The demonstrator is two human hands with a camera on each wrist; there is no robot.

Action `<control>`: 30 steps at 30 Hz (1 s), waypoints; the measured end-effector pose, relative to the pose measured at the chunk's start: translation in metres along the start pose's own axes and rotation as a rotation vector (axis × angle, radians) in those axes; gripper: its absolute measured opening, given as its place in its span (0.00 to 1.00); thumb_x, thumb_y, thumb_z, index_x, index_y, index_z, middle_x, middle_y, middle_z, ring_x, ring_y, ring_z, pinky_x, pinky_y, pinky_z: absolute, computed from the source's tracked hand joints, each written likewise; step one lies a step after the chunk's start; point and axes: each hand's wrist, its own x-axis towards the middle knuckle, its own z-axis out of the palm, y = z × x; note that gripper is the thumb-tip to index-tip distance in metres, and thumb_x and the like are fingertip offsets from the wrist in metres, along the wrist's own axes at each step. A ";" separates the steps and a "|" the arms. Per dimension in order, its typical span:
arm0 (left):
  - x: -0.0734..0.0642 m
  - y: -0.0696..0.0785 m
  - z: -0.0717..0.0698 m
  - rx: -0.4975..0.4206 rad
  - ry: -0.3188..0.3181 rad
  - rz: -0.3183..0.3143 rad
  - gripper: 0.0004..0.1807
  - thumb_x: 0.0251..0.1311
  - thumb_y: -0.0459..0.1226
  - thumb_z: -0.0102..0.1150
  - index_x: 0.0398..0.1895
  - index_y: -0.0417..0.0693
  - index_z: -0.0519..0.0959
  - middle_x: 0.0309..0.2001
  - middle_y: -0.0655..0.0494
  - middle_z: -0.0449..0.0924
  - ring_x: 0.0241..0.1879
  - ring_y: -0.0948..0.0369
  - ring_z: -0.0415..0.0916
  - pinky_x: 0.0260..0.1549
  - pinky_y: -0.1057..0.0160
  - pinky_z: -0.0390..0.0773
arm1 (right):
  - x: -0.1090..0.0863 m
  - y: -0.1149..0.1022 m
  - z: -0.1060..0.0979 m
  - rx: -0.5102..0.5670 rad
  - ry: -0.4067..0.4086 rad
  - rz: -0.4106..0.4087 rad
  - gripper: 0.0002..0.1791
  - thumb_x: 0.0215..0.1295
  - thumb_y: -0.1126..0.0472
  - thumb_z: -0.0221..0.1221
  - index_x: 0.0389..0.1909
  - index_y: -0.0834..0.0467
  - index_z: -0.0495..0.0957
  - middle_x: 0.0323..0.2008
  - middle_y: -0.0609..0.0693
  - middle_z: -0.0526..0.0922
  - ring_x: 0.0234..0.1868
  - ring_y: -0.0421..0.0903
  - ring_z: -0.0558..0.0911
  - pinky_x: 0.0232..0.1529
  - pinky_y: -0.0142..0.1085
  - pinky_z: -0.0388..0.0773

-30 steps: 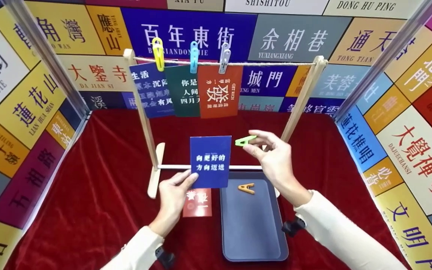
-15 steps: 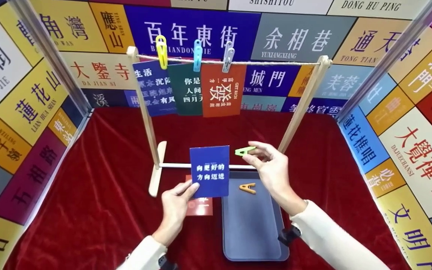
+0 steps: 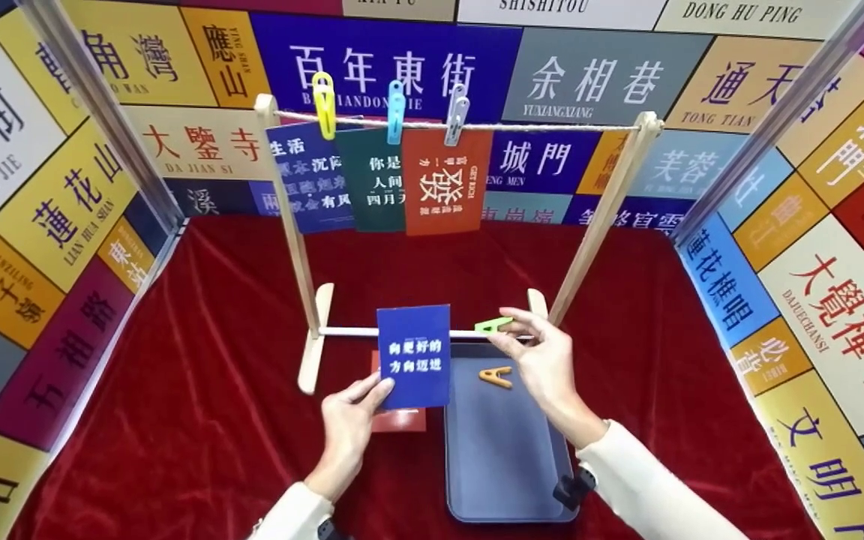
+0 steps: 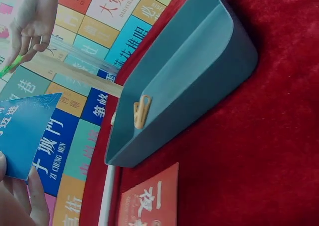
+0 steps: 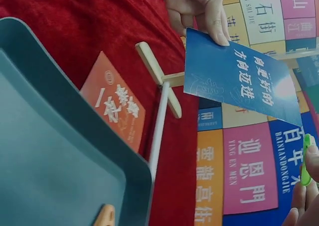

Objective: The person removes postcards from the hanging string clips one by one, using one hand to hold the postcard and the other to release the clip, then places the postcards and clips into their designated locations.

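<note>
A blue card with white characters stands upright in my left hand, its lower left edge pinched between thumb and fingers. To its right, my right hand pinches a green clothespin; card and clothespin are apart. The left wrist view shows the same blue card at its left edge. In the right wrist view the green clothespin is at the right edge. A red card lies on the cloth, partly hidden behind the blue one.
A wooden rack carries a rope with three cards pinned by yellow, light blue and lilac clothespins. A grey tray with an orange clothespin sits below my right hand. Dark red cloth covers the table.
Both hands have moved down toward me, the left with the blue card and the right with the green clothespin. The cards on the rope have not been moved.
</note>
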 end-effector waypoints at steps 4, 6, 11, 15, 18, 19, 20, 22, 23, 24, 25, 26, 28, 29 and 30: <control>0.001 -0.010 -0.003 -0.015 -0.015 -0.048 0.20 0.56 0.34 0.73 0.50 0.32 0.83 0.44 0.36 0.86 0.33 0.65 0.87 0.37 0.69 0.88 | 0.001 0.016 0.001 0.007 0.005 0.016 0.20 0.54 0.68 0.73 0.49 0.60 0.85 0.34 0.57 0.90 0.31 0.32 0.83 0.35 0.22 0.78; 0.001 -0.016 -0.005 -0.005 -0.013 -0.066 0.20 0.55 0.35 0.73 0.50 0.33 0.84 0.43 0.37 0.87 0.32 0.65 0.87 0.36 0.70 0.87 | 0.002 0.024 0.001 0.008 0.008 0.026 0.19 0.54 0.68 0.73 0.49 0.61 0.85 0.35 0.58 0.90 0.32 0.31 0.83 0.36 0.22 0.78; 0.000 -0.026 -0.009 0.033 0.007 -0.078 0.20 0.55 0.35 0.74 0.49 0.34 0.84 0.42 0.38 0.87 0.33 0.68 0.85 0.36 0.72 0.86 | 0.002 0.043 0.000 0.000 0.017 0.064 0.19 0.54 0.70 0.72 0.49 0.62 0.85 0.35 0.60 0.89 0.31 0.34 0.84 0.34 0.20 0.78; 0.003 -0.033 -0.012 -0.003 0.001 -0.098 0.21 0.56 0.33 0.72 0.51 0.31 0.82 0.42 0.36 0.87 0.30 0.67 0.85 0.34 0.70 0.87 | 0.001 0.053 -0.001 -0.031 0.012 0.088 0.19 0.54 0.70 0.72 0.49 0.62 0.85 0.34 0.58 0.89 0.32 0.33 0.83 0.33 0.20 0.78; 0.008 -0.040 -0.015 -0.025 -0.016 -0.124 0.21 0.57 0.31 0.71 0.52 0.29 0.81 0.39 0.36 0.88 0.27 0.66 0.85 0.30 0.67 0.88 | 0.001 0.059 -0.001 -0.067 0.002 0.103 0.19 0.55 0.70 0.71 0.50 0.63 0.85 0.34 0.57 0.90 0.33 0.31 0.82 0.33 0.20 0.77; 0.010 -0.042 -0.016 -0.025 -0.022 -0.132 0.21 0.57 0.31 0.71 0.52 0.28 0.81 0.39 0.36 0.88 0.27 0.66 0.85 0.29 0.67 0.88 | 0.001 0.061 -0.001 -0.075 0.000 0.109 0.19 0.56 0.70 0.71 0.50 0.63 0.85 0.35 0.57 0.90 0.34 0.31 0.82 0.33 0.20 0.77; 0.011 -0.045 -0.018 -0.018 -0.025 -0.140 0.21 0.57 0.31 0.70 0.52 0.28 0.81 0.39 0.37 0.88 0.26 0.66 0.85 0.28 0.67 0.88 | 0.001 0.063 -0.001 -0.083 -0.004 0.114 0.19 0.56 0.69 0.71 0.50 0.63 0.84 0.35 0.58 0.90 0.33 0.31 0.82 0.32 0.20 0.76; 0.014 -0.049 -0.020 -0.002 -0.029 -0.153 0.20 0.58 0.30 0.70 0.52 0.28 0.81 0.41 0.35 0.87 0.27 0.65 0.85 0.27 0.66 0.88 | 0.000 0.067 0.000 -0.093 -0.009 0.117 0.19 0.57 0.69 0.70 0.51 0.64 0.84 0.36 0.58 0.90 0.34 0.31 0.82 0.33 0.20 0.75; 0.015 -0.051 -0.021 0.004 -0.029 -0.154 0.20 0.58 0.30 0.70 0.52 0.28 0.81 0.42 0.34 0.87 0.27 0.65 0.85 0.27 0.66 0.88 | 0.000 0.069 0.000 -0.097 -0.010 0.117 0.19 0.57 0.69 0.70 0.51 0.64 0.84 0.36 0.59 0.90 0.35 0.31 0.82 0.34 0.20 0.75; 0.016 -0.053 -0.023 0.008 -0.029 -0.155 0.20 0.58 0.30 0.70 0.52 0.28 0.81 0.43 0.33 0.86 0.28 0.64 0.85 0.27 0.65 0.88 | 0.000 0.070 0.000 -0.101 -0.012 0.116 0.19 0.57 0.69 0.70 0.51 0.63 0.84 0.36 0.59 0.90 0.35 0.31 0.82 0.34 0.19 0.75; 0.016 -0.054 -0.024 0.014 -0.027 -0.161 0.20 0.58 0.30 0.70 0.52 0.28 0.81 0.44 0.32 0.86 0.28 0.64 0.85 0.27 0.65 0.88 | -0.001 0.072 0.000 -0.105 -0.014 0.113 0.19 0.57 0.69 0.70 0.51 0.64 0.84 0.36 0.59 0.90 0.35 0.31 0.82 0.34 0.19 0.76; 0.017 -0.056 -0.025 0.016 -0.027 -0.162 0.20 0.58 0.30 0.70 0.53 0.28 0.81 0.45 0.32 0.85 0.29 0.64 0.86 0.27 0.65 0.88 | -0.002 0.073 0.000 -0.108 -0.016 0.114 0.19 0.57 0.69 0.70 0.51 0.63 0.84 0.36 0.59 0.90 0.35 0.31 0.82 0.34 0.19 0.77; 0.018 -0.059 -0.026 0.022 -0.027 -0.165 0.21 0.58 0.31 0.70 0.53 0.28 0.81 0.45 0.31 0.85 0.29 0.63 0.86 0.27 0.64 0.88 | -0.004 0.076 0.000 -0.115 -0.019 0.117 0.19 0.57 0.70 0.70 0.51 0.64 0.84 0.36 0.59 0.90 0.35 0.32 0.83 0.35 0.20 0.78; 0.019 -0.060 -0.027 0.024 -0.028 -0.167 0.21 0.58 0.31 0.70 0.53 0.28 0.80 0.46 0.31 0.85 0.29 0.63 0.86 0.27 0.64 0.88 | -0.005 0.077 0.001 -0.121 -0.019 0.123 0.19 0.57 0.70 0.70 0.51 0.63 0.84 0.35 0.58 0.90 0.35 0.32 0.83 0.35 0.20 0.78; 0.019 -0.061 -0.027 0.029 -0.027 -0.171 0.21 0.58 0.31 0.70 0.53 0.28 0.80 0.45 0.31 0.85 0.29 0.63 0.86 0.27 0.64 0.88 | -0.006 0.079 0.001 -0.127 -0.020 0.131 0.20 0.57 0.70 0.70 0.51 0.64 0.84 0.35 0.58 0.90 0.35 0.33 0.83 0.35 0.20 0.78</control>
